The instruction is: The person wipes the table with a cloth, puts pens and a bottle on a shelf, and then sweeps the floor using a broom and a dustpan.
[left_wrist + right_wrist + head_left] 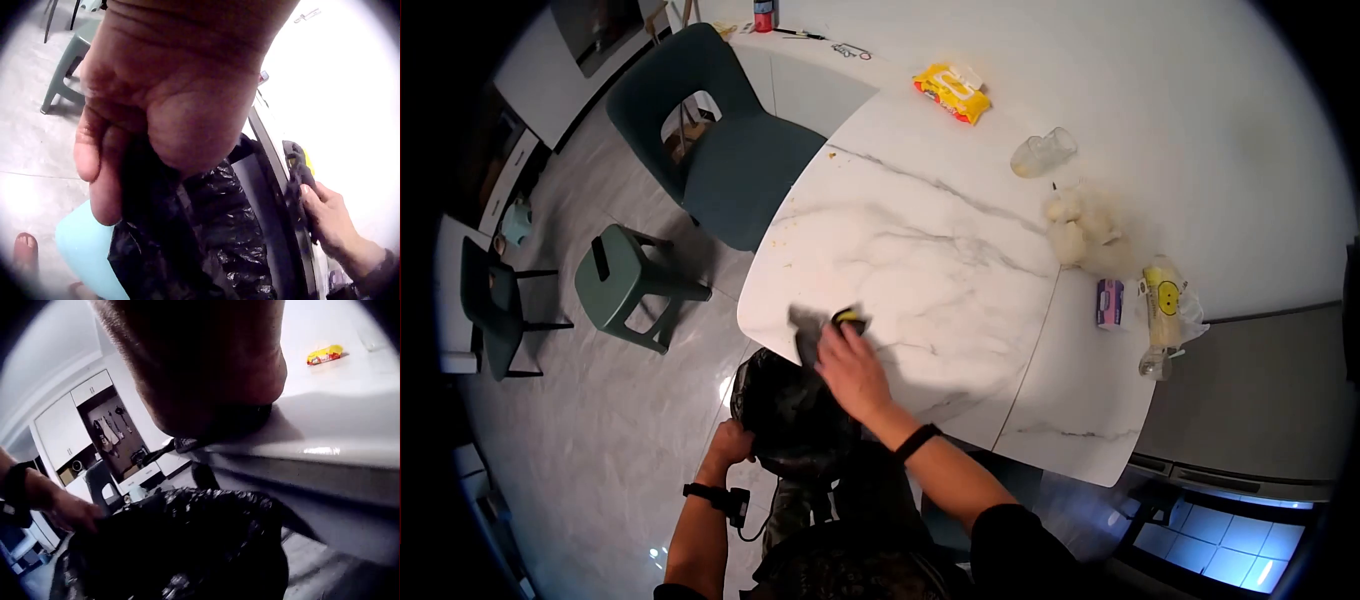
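Note:
My left hand (pixel 728 443) grips the rim of a trash bin lined with a black plastic bag (pixel 785 405), held just below the table's edge. In the left wrist view, the pale blue wall of the bin (pixel 84 253) shows under the bag. On the white marbled table (pixel 960 290), my right hand (pixel 855 372) holds a dark grey cloth (pixel 806 325) with a yellow patch, close to the edge above the bin. Part of the cloth is hidden under the fingers. Small crumbs (pixel 776 243) lie farther along the left side of the table.
A yellow wipes pack (pixel 953 92), a glass (pixel 1045 153), a bag of pale round items (pixel 1085 228), a purple box (pixel 1109 303) and a yellow smiley package (pixel 1163 305) line the wall side. A green chair (pixel 740 170) and stool (pixel 628 280) stand left.

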`<action>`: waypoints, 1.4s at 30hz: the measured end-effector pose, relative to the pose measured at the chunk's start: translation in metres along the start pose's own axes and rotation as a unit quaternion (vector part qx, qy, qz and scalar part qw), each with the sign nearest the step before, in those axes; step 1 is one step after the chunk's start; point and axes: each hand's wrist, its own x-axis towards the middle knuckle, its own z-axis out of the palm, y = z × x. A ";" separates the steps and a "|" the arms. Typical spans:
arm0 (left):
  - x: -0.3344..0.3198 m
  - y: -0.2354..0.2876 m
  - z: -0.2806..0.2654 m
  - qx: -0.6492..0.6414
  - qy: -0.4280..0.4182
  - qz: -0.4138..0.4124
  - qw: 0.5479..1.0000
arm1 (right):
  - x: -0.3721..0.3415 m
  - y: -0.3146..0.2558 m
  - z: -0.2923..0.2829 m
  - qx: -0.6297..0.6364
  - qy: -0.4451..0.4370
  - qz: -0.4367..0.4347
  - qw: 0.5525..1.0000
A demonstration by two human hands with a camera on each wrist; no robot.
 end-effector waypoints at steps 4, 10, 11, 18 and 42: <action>-0.004 0.009 -0.011 -0.055 0.011 -0.047 0.997 | -0.020 0.070 -0.025 -0.073 -0.156 0.054 0.984; -0.012 0.015 -0.014 -0.080 0.001 -0.074 0.994 | -0.010 0.170 -0.047 -0.145 0.027 0.276 0.950; -0.009 0.010 -0.010 -0.075 0.000 -0.070 0.995 | -0.004 0.159 -0.027 -0.217 -0.002 0.219 0.951; -0.007 0.002 -0.006 -0.055 0.009 -0.069 0.996 | -0.018 0.055 -0.004 -0.052 -0.066 -0.011 0.996; 0.012 0.005 -0.019 -0.225 -0.026 -0.134 0.965 | -0.149 0.089 -0.162 0.293 0.170 0.452 0.825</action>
